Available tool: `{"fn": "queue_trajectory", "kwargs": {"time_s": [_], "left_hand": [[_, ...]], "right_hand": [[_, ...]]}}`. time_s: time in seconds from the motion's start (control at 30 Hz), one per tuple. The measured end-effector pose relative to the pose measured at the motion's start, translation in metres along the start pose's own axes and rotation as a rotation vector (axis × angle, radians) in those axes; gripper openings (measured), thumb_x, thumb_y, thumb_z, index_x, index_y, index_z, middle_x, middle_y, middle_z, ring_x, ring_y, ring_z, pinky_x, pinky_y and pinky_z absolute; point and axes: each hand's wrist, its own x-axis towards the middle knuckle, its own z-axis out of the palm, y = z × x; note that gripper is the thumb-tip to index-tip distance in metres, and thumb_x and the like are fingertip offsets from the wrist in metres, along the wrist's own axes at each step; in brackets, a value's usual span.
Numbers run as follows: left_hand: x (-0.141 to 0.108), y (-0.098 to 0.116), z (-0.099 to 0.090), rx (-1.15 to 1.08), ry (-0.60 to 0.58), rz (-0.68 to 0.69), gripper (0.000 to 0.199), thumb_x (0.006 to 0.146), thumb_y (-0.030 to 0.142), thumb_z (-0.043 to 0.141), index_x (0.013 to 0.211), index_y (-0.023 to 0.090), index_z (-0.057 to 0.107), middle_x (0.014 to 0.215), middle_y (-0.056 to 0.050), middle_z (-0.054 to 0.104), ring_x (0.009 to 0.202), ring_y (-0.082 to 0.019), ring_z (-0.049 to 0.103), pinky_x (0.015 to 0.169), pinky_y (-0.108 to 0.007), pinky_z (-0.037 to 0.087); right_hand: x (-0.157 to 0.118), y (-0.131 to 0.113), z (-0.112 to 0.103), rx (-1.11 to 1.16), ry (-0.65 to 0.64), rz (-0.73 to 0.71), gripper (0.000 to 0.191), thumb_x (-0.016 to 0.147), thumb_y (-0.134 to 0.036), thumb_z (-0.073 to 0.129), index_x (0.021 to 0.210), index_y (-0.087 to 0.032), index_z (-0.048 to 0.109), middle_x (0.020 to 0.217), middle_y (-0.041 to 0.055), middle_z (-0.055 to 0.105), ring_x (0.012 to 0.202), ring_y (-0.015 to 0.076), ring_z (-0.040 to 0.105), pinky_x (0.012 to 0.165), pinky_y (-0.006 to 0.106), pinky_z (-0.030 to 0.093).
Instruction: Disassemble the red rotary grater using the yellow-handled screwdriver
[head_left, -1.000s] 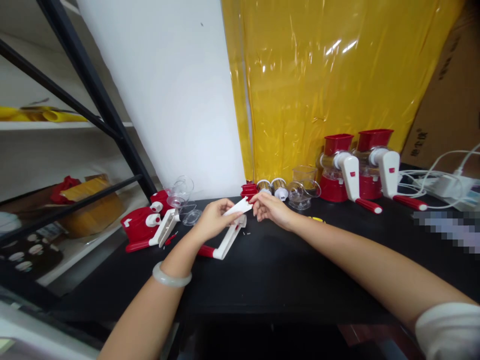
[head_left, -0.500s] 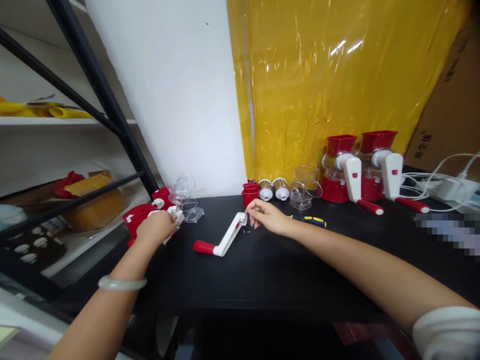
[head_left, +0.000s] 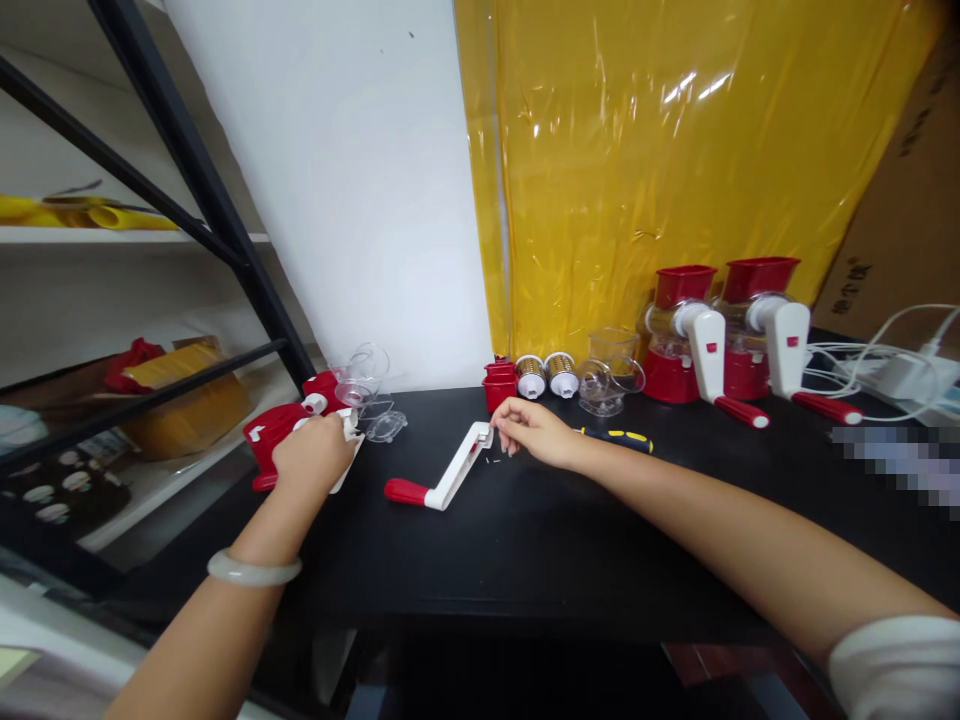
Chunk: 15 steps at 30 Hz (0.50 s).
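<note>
A crank handle (head_left: 454,468) with a white arm and a red grip lies on the black table, the open back of its arm facing up. The fingertips of my right hand (head_left: 534,432) close at the arm's upper end. Tiny screws (head_left: 493,460) lie just below those fingers. At the left, my left hand (head_left: 316,452) is closed over a white plastic part (head_left: 347,470), mostly hidden under the fingers. Red grinder bases (head_left: 271,440) sit right behind and beside that hand. Clear plastic housings (head_left: 367,375) stand just past it.
Behind my right hand are red hoppers (head_left: 499,385), metal grater drums (head_left: 531,377), a clear housing (head_left: 611,375) and a black-yellow screwdriver (head_left: 619,439). Two assembled red-and-white grinders (head_left: 681,345) stand at the right, near white cables (head_left: 855,365). A black shelf frame (head_left: 202,180) borders the left.
My left hand has shifted slightly over the white parts, and the white piece under its fingers now angles further down. My right hand and the crank handle stay almost where they were.
</note>
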Motion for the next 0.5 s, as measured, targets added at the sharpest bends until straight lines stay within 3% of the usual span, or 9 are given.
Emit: {"fn": "queue_trajectory", "kwargs": {"time_s": [0.07, 0.17, 0.27, 0.37, 0.43, 0.5], "left_hand": [[-0.007, 0.016, -0.011, -0.102, 0.031, 0.092, 0.053, 0.089, 0.056, 0.048, 0.116, 0.016, 0.070, 0.117, -0.020, 0.072, 0.108, -0.040, 0.067, 0.081, -0.043, 0.050], [-0.020, 0.049, -0.028, -0.281, -0.143, 0.331, 0.057, 0.087, 0.070, 0.045, 0.095, 0.022, 0.075, 0.100, -0.013, 0.077, 0.096, -0.033, 0.071, 0.077, -0.036, 0.049], [-0.032, 0.085, -0.038, -0.286, -0.222, 0.498, 0.061, 0.075, 0.077, 0.057, 0.093, 0.022, 0.075, 0.093, -0.013, 0.078, 0.086, -0.031, 0.072, 0.067, -0.033, 0.046], [-0.034, 0.111, -0.037, -0.223, -0.293, 0.633, 0.044, 0.064, 0.064, 0.073, 0.072, 0.021, 0.073, 0.072, -0.010, 0.073, 0.070, -0.029, 0.069, 0.058, -0.031, 0.040], [-0.031, 0.120, -0.032, -0.173, -0.327, 0.694, 0.029, 0.064, 0.048, 0.074, 0.060, 0.021, 0.066, 0.062, -0.008, 0.067, 0.061, -0.026, 0.065, 0.053, -0.031, 0.036], [-0.026, 0.123, -0.025, -0.204, -0.339, 0.708, 0.016, 0.066, 0.035, 0.069, 0.060, 0.021, 0.065, 0.062, -0.007, 0.067, 0.059, -0.024, 0.064, 0.052, -0.030, 0.034]], "right_hand": [[0.000, 0.000, 0.000, -0.003, -0.007, 0.006, 0.024, 0.084, -0.041, 0.070, 0.083, -0.019, 0.060, 0.060, -0.0043, 0.063, 0.054, 0.0101, 0.058, 0.056, 0.025, 0.050], [-0.001, -0.001, 0.001, -0.014, -0.004, 0.012, 0.025, 0.083, -0.042, 0.070, 0.083, -0.019, 0.059, 0.060, -0.0042, 0.062, 0.055, 0.0102, 0.058, 0.057, 0.026, 0.050], [-0.002, -0.002, 0.000, -0.072, 0.007, 0.000, 0.024, 0.083, -0.041, 0.070, 0.084, -0.019, 0.058, 0.062, -0.0042, 0.061, 0.055, 0.0106, 0.057, 0.057, 0.026, 0.048], [-0.003, -0.001, -0.002, -0.178, 0.025, -0.025, 0.020, 0.083, -0.037, 0.069, 0.084, -0.019, 0.059, 0.063, -0.0035, 0.061, 0.055, 0.0108, 0.056, 0.056, 0.026, 0.046], [-0.003, 0.001, -0.003, -0.261, 0.034, -0.067, 0.014, 0.084, -0.031, 0.067, 0.084, -0.019, 0.060, 0.065, -0.0031, 0.061, 0.056, 0.0107, 0.054, 0.056, 0.025, 0.044], [-0.003, 0.004, -0.003, -0.363, 0.023, -0.124, 0.006, 0.084, -0.024, 0.065, 0.083, -0.019, 0.061, 0.067, -0.0030, 0.060, 0.057, 0.0103, 0.052, 0.057, 0.025, 0.042]]}}
